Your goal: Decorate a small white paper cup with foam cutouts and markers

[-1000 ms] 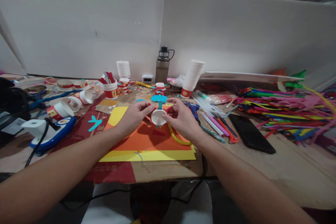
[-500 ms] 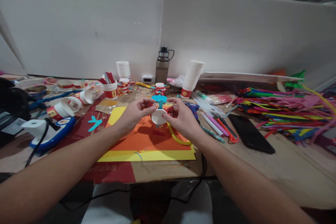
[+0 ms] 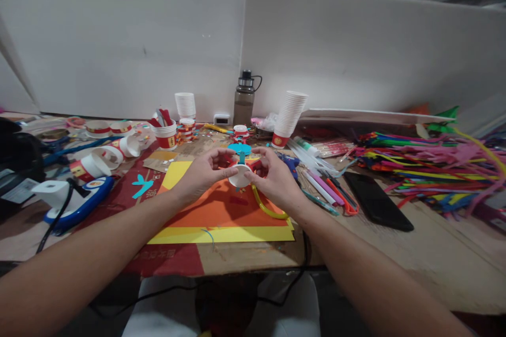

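Paper cup is sitting between my left hand and right hand, both pinching; squeezing hard could dent it.

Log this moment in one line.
left hand: holding white round paper piece | right hand: same piece | below: flat orange paper sheet

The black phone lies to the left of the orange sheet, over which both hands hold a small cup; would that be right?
No, the head view shows the black phone to the right of the orange sheet, over which the left hand and right hand hold the small cup.
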A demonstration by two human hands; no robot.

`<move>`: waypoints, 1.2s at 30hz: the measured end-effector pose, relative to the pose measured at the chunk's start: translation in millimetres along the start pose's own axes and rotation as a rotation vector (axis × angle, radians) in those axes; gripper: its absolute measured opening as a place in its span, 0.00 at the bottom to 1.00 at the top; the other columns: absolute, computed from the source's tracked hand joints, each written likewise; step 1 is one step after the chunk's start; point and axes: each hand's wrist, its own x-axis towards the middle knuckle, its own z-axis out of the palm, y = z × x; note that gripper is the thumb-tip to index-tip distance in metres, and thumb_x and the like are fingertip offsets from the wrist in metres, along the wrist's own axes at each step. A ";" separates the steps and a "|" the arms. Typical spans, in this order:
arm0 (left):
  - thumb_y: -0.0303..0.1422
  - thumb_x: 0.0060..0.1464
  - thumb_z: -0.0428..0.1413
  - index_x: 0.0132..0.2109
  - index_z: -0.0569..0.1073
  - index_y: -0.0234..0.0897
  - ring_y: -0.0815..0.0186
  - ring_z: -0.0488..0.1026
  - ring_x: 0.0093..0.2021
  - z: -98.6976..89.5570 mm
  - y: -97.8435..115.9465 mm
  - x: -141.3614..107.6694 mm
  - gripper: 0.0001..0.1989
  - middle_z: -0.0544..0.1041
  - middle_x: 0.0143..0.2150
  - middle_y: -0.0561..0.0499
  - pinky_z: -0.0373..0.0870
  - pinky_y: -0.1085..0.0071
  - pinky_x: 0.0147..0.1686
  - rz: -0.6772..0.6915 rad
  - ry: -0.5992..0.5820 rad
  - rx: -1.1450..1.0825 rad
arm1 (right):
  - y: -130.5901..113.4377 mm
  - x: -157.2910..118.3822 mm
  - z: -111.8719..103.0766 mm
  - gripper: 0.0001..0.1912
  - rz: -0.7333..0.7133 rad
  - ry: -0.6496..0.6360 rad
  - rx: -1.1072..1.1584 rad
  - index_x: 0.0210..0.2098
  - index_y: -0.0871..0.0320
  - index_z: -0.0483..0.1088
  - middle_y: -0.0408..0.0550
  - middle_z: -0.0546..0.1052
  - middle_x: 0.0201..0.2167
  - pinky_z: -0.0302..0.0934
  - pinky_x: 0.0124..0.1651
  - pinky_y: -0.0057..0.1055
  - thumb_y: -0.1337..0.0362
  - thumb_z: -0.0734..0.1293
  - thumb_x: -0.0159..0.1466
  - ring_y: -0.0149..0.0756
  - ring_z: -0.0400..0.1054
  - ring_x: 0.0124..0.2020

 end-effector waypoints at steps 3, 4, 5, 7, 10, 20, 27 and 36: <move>0.43 0.46 0.64 0.42 0.75 0.35 0.64 0.73 0.39 -0.6 -0.9 -0.5 0.20 0.77 0.40 0.47 0.68 0.67 0.40 -0.064 -0.054 0.121 | -1.0 -0.3 0.0 0.25 0.008 0.002 -0.023 0.54 0.58 0.60 0.43 0.74 0.31 0.62 0.35 0.31 0.64 0.67 0.58 0.32 0.68 0.31; 0.45 0.47 0.63 0.39 0.75 0.34 0.65 0.72 0.36 -0.8 -1.0 -0.7 0.19 0.76 0.37 0.48 0.67 0.68 0.37 -0.077 -0.056 0.163 | -1.4 -0.4 0.0 0.25 0.012 0.000 -0.027 0.54 0.58 0.60 0.43 0.74 0.31 0.62 0.35 0.31 0.63 0.68 0.58 0.32 0.68 0.30; 0.46 0.47 0.63 0.36 0.74 0.34 0.66 0.71 0.34 -1.0 -0.9 -0.8 0.18 0.76 0.34 0.49 0.66 0.68 0.35 -0.081 -0.053 0.194 | -1.6 -0.5 0.1 0.26 0.013 -0.001 -0.028 0.54 0.58 0.60 0.43 0.74 0.31 0.61 0.34 0.30 0.63 0.68 0.58 0.32 0.67 0.30; 0.46 0.47 0.63 0.33 0.74 0.34 0.67 0.69 0.31 -1.3 -0.4 -0.8 0.18 0.74 0.31 0.51 0.64 0.70 0.33 -0.077 -0.037 0.222 | -1.7 -0.6 0.1 0.26 0.005 0.000 -0.032 0.55 0.58 0.60 0.42 0.74 0.30 0.61 0.34 0.30 0.62 0.68 0.59 0.32 0.67 0.29; 0.46 0.46 0.63 0.33 0.74 0.34 0.67 0.69 0.31 -1.0 -0.2 -0.6 0.18 0.74 0.31 0.50 0.64 0.70 0.33 -0.079 -0.037 0.232 | -0.8 -0.2 0.2 0.26 -0.013 0.004 -0.030 0.55 0.58 0.60 0.42 0.74 0.31 0.62 0.35 0.30 0.63 0.68 0.58 0.32 0.67 0.30; 0.43 0.45 0.65 0.41 0.75 0.36 0.64 0.74 0.39 -0.1 -7.6 2.1 0.19 0.78 0.40 0.48 0.67 0.69 0.40 -0.087 -0.098 0.041 | 4.4 1.4 -0.2 0.25 -0.031 0.024 -0.003 0.54 0.57 0.61 0.42 0.74 0.32 0.62 0.36 0.29 0.64 0.68 0.58 0.31 0.67 0.31; 0.51 0.50 0.59 0.39 0.78 0.33 0.64 0.73 0.41 -14.9 -13.3 11.7 0.24 0.78 0.42 0.43 0.66 0.70 0.39 -0.096 0.052 -0.116 | 16.4 12.8 -9.5 0.25 0.022 0.149 -0.001 0.52 0.59 0.62 0.43 0.73 0.32 0.63 0.38 0.32 0.61 0.68 0.57 0.32 0.67 0.32; 0.45 0.43 0.65 0.25 0.72 0.32 0.71 0.66 0.26 -24.6 -24.0 22.3 0.18 0.74 0.25 0.50 0.61 0.73 0.30 -0.038 0.152 -0.118 | 30.4 21.5 -11.9 0.26 0.023 0.209 0.008 0.53 0.60 0.61 0.43 0.72 0.31 0.62 0.36 0.32 0.59 0.68 0.57 0.33 0.67 0.32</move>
